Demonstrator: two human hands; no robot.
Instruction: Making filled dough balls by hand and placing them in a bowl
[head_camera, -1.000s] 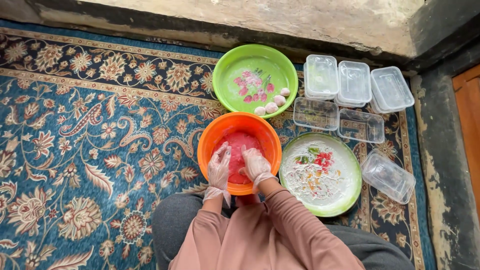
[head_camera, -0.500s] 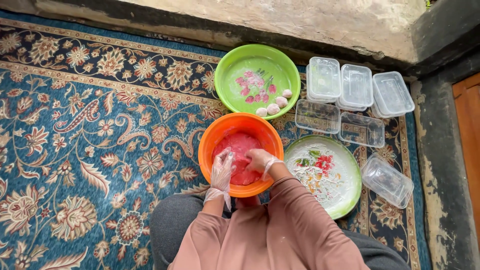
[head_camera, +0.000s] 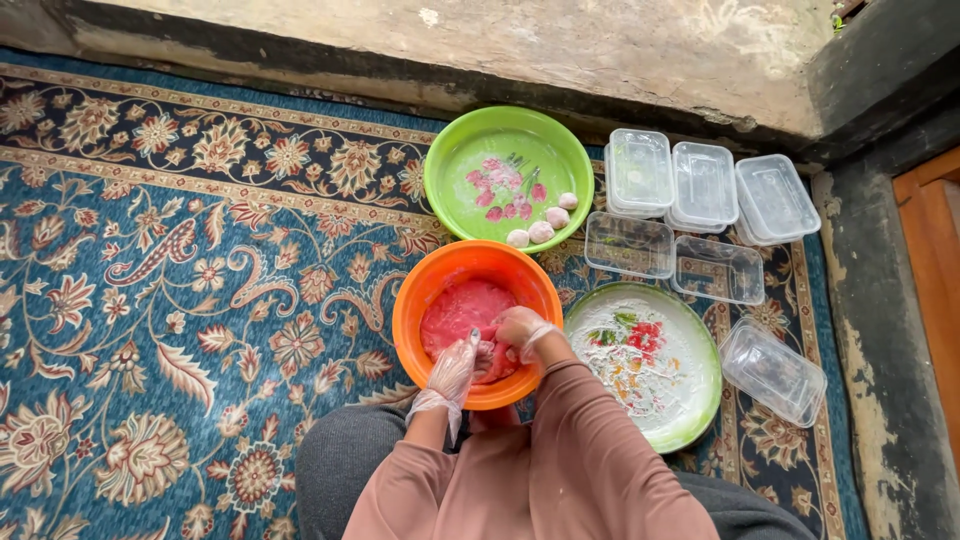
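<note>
Pink dough (head_camera: 462, 312) fills the round orange plastic bowl (head_camera: 420, 296) on the blue floral carpet (head_camera: 160, 300). Gloved left hand (head_camera: 452, 370) and right hand (head_camera: 518, 330) both close on a lump of it at the bowl's near edge.

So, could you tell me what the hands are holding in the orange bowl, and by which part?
Both gloved hands, left and right, grip a lump of pink dough at its near edge, inside the orange bowl.
</note>
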